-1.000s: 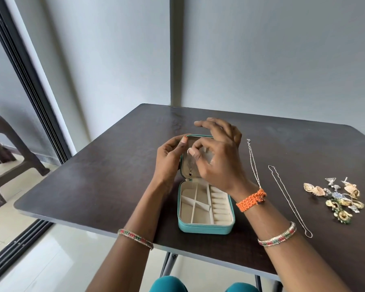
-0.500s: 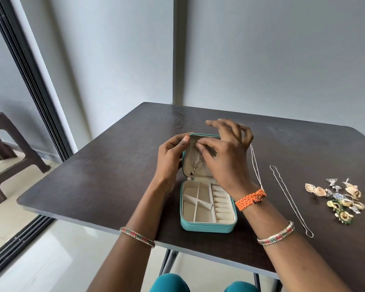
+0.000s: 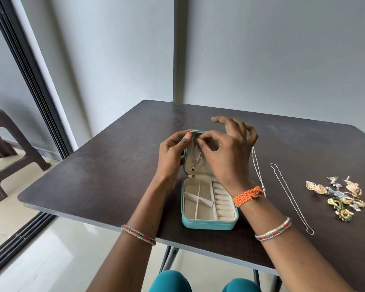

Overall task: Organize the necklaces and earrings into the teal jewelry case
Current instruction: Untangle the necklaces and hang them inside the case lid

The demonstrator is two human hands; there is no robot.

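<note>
The teal jewelry case (image 3: 209, 224) lies open near the table's front edge, its cream lid standing upright. A thin pendant necklace (image 3: 196, 159) hangs inside the lid, with a dark pendant at its bottom. My left hand (image 3: 171, 152) grips the lid's left edge, thumb at the top. My right hand (image 3: 226, 152) pinches the top of the necklace chain against the lid, other fingers spread. Two silver chain necklaces (image 3: 291, 199) lie on the table to the right. A pile of earrings (image 3: 343, 197) sits further right.
The dark wooden table (image 3: 105, 175) stands against a grey wall. A brown plastic stool (image 3: 6, 152) stands on the tiled floor at the left, beyond a sliding door track. The case's lower tray holds empty dividers and ring rolls.
My right hand has shifted its pinch to the top of the lid, and the necklace now hangs down the lid with its pendant showing. The left hand stays on the lid.
</note>
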